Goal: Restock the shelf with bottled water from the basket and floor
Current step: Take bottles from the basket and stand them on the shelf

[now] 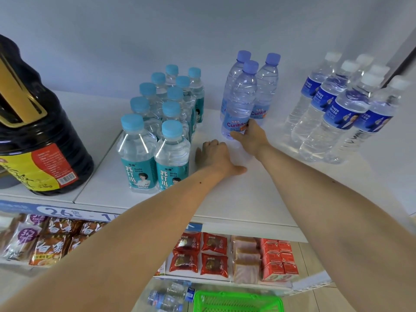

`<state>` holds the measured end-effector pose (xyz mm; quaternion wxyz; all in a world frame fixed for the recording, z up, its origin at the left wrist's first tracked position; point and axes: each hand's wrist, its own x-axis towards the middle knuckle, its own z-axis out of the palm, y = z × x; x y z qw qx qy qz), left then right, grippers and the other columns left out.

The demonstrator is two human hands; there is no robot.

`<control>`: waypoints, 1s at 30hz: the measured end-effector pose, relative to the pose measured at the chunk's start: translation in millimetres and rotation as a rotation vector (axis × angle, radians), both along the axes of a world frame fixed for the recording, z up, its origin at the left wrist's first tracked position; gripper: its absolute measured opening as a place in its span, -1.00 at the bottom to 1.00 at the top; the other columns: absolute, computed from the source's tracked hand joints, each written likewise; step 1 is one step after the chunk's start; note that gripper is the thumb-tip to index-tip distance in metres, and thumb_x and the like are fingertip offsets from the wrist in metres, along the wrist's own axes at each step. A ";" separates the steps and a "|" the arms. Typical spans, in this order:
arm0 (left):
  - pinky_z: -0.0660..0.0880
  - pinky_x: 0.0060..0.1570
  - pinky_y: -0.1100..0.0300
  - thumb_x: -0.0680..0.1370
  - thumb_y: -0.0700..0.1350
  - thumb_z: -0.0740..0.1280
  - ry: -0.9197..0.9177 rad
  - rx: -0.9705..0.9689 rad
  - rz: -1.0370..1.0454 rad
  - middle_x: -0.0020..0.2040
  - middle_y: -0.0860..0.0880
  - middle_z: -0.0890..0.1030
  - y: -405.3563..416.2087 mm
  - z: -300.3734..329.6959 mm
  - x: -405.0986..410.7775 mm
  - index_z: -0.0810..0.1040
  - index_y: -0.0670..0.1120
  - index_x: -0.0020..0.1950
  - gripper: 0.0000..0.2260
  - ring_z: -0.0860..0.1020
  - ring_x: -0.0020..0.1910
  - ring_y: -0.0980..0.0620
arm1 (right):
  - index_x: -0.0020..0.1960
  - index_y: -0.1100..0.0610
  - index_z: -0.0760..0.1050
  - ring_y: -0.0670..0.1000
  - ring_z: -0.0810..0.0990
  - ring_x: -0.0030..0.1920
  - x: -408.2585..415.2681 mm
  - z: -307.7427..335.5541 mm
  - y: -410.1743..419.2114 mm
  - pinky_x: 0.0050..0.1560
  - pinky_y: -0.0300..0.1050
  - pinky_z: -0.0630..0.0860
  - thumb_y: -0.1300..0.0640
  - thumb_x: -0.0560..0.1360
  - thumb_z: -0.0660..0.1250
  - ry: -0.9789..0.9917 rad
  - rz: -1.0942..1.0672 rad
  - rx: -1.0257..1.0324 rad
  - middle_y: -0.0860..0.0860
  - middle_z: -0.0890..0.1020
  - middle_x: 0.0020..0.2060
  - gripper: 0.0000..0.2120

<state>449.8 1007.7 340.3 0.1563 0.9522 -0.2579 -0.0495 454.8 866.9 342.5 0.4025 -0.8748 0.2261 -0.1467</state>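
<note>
My right hand [251, 136] grips the lower part of a purple-capped Cunbs water bottle [242, 95] that stands upright on the white shelf [247, 192], just in front of two more of the same bottle [266, 86]. My left hand [216, 157] rests knuckles-down on the shelf with its fingers curled and holds nothing, just right of the teal soda-water bottles [157, 122]. A green basket [237, 301] stands on the floor below. Loose water bottles [168, 297] lie on the floor to its left.
White-capped, blue-labelled water bottles [342, 104] fill the shelf's right side. A large dark oil jug [33, 122] stands at the left. Snack packs [200, 253] and red cartons [279, 260] line the shelf below. Bare shelf surface lies between the bottle groups.
</note>
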 end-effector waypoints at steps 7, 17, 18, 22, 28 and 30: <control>0.36 0.27 0.01 0.24 0.38 0.41 0.004 0.012 0.005 0.26 -0.07 0.46 0.4 1.1 -0.8 0.41 -0.09 0.29 -0.21 0.38 0.29 -0.11 | 0.33 0.18 0.34 0.14 0.51 0.24 0.6 1.0 2.8 0.26 0.10 0.44 0.06 0.49 0.40 0.015 0.004 0.005 0.09 0.55 0.24 -0.51; 0.34 0.28 0.01 0.29 0.39 0.38 -0.013 0.020 -0.015 0.28 -0.07 0.45 1.5 -2.3 0.9 0.40 -0.10 0.31 -0.23 0.38 0.29 -0.11 | 0.33 0.17 0.31 0.14 0.48 0.28 0.3 -0.9 7.3 0.30 0.14 0.41 0.00 0.50 0.38 0.041 0.019 -0.020 0.08 0.52 0.28 -0.50; 0.33 0.28 0.01 0.29 0.40 0.37 -0.016 0.019 -0.016 0.28 -0.07 0.44 1.7 -2.9 0.9 0.40 -0.10 0.31 -0.22 0.38 0.29 -0.11 | 0.34 0.18 0.31 0.14 0.47 0.29 -0.3 -0.9 7.2 0.30 0.12 0.41 0.00 0.51 0.38 0.049 0.017 -0.026 0.09 0.51 0.30 -0.49; 0.34 0.27 0.02 0.28 0.42 0.36 -0.031 0.016 -0.020 0.28 -0.08 0.45 3.2 -3.1 0.0 0.40 -0.10 0.31 -0.21 0.39 0.29 -0.11 | 0.47 0.21 0.19 0.12 0.38 0.40 -11.9 -0.7 6.7 0.34 -0.02 0.36 -0.02 0.50 0.39 0.056 -0.018 0.006 0.12 0.40 0.41 -0.34; 0.38 0.25 0.00 0.32 0.38 0.35 -0.028 -0.019 0.016 0.29 -0.11 0.45 5.5 -2.3 -8.3 0.42 -0.11 0.26 -0.28 0.41 0.29 -0.12 | 0.40 0.18 0.30 0.09 0.51 0.27 -65.6 1.5 0.6 0.17 -0.14 0.40 -0.01 0.51 0.38 -0.056 -0.129 -0.018 0.13 0.52 0.29 -0.44; 0.38 0.21 -0.01 0.36 0.34 0.34 -0.046 -0.021 0.024 0.29 -0.12 0.45 4.8 -1.4 -17.8 0.42 -0.11 0.27 -0.33 0.41 0.29 -0.13 | 0.36 0.16 0.34 0.07 0.54 0.22 -92.6 2.9 -3.7 0.13 -0.15 0.42 0.00 0.51 0.38 -0.091 -0.156 -0.004 0.12 0.56 0.23 -0.49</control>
